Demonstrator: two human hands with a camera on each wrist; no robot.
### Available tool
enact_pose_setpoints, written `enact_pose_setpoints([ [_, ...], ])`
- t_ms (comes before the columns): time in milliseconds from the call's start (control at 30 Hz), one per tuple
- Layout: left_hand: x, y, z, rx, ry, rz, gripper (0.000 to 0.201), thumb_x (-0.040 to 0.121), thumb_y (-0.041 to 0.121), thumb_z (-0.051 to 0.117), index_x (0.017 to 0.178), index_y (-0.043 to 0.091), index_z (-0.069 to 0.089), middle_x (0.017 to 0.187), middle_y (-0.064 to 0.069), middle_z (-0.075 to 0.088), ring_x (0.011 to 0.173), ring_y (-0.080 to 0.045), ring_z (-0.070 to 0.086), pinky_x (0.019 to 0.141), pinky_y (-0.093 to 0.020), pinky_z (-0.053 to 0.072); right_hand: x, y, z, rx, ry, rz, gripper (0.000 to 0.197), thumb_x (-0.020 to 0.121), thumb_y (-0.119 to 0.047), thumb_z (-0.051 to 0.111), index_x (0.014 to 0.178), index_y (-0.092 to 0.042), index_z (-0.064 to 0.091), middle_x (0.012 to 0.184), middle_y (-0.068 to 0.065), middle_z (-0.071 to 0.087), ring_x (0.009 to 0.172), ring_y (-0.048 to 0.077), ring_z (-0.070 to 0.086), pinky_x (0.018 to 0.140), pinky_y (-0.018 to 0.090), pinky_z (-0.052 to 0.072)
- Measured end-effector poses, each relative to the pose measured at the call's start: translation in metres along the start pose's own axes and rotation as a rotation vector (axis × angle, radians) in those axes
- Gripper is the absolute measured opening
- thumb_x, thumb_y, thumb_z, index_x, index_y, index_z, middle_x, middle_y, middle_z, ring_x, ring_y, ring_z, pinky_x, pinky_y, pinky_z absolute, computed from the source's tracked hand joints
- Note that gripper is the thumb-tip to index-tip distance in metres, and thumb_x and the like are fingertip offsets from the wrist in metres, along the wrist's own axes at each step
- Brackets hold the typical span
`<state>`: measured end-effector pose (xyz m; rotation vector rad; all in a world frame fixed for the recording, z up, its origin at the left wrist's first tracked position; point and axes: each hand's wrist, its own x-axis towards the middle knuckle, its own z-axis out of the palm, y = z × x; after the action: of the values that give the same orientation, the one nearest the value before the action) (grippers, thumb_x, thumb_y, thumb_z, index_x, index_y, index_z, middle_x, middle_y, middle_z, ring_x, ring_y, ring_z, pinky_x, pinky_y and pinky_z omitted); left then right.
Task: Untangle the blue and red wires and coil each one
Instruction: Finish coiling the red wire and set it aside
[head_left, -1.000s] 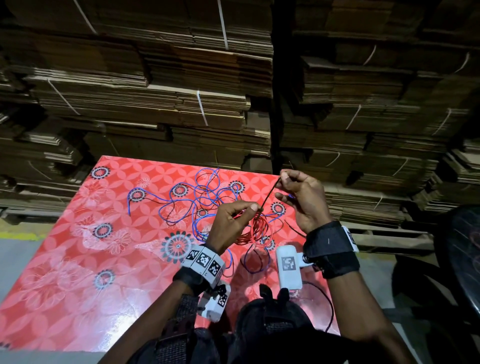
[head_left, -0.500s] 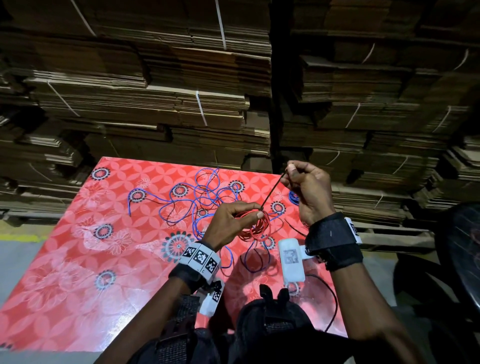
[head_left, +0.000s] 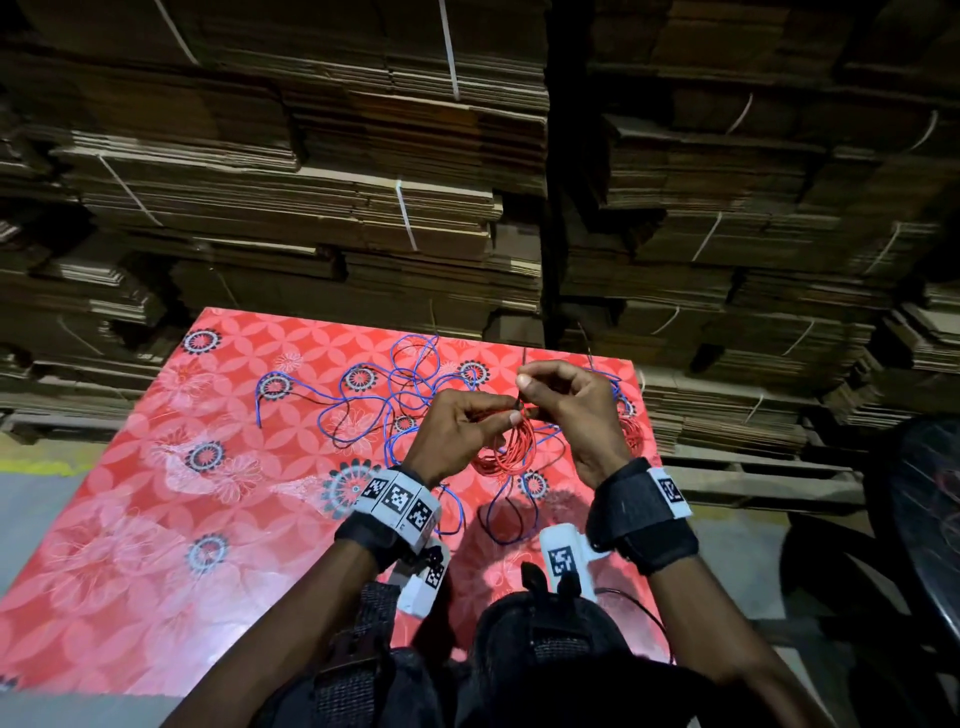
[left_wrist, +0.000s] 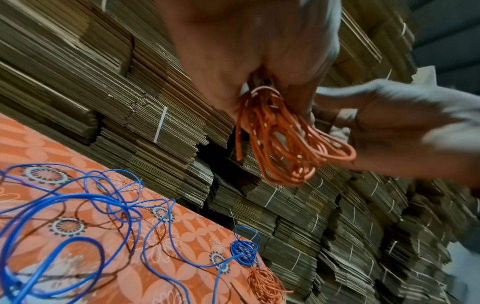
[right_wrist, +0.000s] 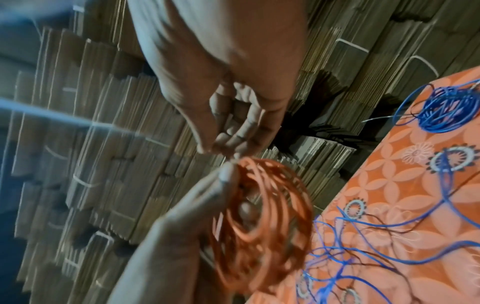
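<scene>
My left hand (head_left: 506, 410) holds a coil of red wire (head_left: 504, 452) a little above the red flowered table (head_left: 156, 519), pinched at its top between thumb and fingers. Against it, my right hand (head_left: 524, 395) pinches the red wire's tail right at the top of the coil. In the left wrist view the red coil (left_wrist: 280, 139) hangs from my palm. In the right wrist view the same red coil (right_wrist: 262, 226) sits just below my curled right fingers (right_wrist: 233, 131). The blue wire (head_left: 395, 395) lies loose in tangled loops on the table beyond and under my hands.
A small wound blue bundle (left_wrist: 244, 253) and a small red bundle (left_wrist: 265, 283) lie by the table's far right edge. Tied stacks of flat cardboard (head_left: 363, 182) rise right behind the table. A dark round object (head_left: 919, 519) stands at the right.
My right hand, which held a strand stretched up and to the right of the coil, has come down and left to meet my left hand. The stretched strand is gone.
</scene>
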<state>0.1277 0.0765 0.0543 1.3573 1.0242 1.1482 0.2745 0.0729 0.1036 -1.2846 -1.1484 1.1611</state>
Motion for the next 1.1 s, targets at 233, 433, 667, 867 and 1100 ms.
enact_pose_setpoints([
  [233,0.002,0.005,-0.002,0.012,-0.041,0.016,0.018,0.086,0.002,0.069,0.104,0.000,0.072,0.060,0.014,0.068,0.048,-0.002,0.055,0.051,-0.013,0.041,-0.001,0.003,0.001,-0.016,0.053,0.098,0.006,0.084,-0.009,0.075,0.086,-0.012,0.070,0.076,0.003,0.066,0.068,0.012,0.062,0.058,0.024,0.049],
  [433,-0.002,0.007,0.004,-0.135,0.005,-0.039,0.014,0.088,0.010,0.069,0.096,0.000,0.075,0.058,-0.008,0.062,0.049,-0.016,0.053,0.047,-0.017,0.036,0.001,0.002,0.005,0.015,0.126,0.067,0.017,0.085,0.001,0.071,0.074,-0.011,0.065,0.068,-0.005,0.066,0.060,0.004,0.059,0.056,0.018,0.047],
  [667,-0.002,0.007,0.010,-0.380,0.054,-0.243,0.015,0.079,0.003,0.075,0.091,-0.004,0.075,0.074,-0.019,0.066,0.066,-0.024,0.055,0.063,-0.031,0.043,0.002,0.001,0.008,0.041,0.172,0.027,0.017,0.083,0.006,0.069,0.074,-0.006,0.062,0.063,-0.002,0.060,0.052,0.003,0.049,0.053,0.015,0.042],
  [867,-0.003,0.010,0.012,-0.418,0.077,-0.300,0.017,0.075,0.001,0.076,0.092,-0.004,0.075,0.081,-0.022,0.069,0.070,-0.026,0.062,0.074,-0.033,0.045,0.003,0.001,0.009,0.076,0.179,0.063,0.017,0.083,0.008,0.068,0.073,-0.005,0.062,0.065,0.003,0.059,0.057,0.008,0.052,0.057,0.019,0.045],
  [1100,-0.001,0.010,0.009,-0.252,0.102,-0.234,0.012,0.078,-0.002,0.074,0.089,-0.007,0.074,0.068,-0.014,0.067,0.059,-0.015,0.057,0.062,-0.022,0.044,0.002,0.006,0.012,0.057,0.205,0.039,0.023,0.082,0.010,0.067,0.069,-0.007,0.061,0.063,0.002,0.058,0.050,0.001,0.050,0.051,0.015,0.042],
])
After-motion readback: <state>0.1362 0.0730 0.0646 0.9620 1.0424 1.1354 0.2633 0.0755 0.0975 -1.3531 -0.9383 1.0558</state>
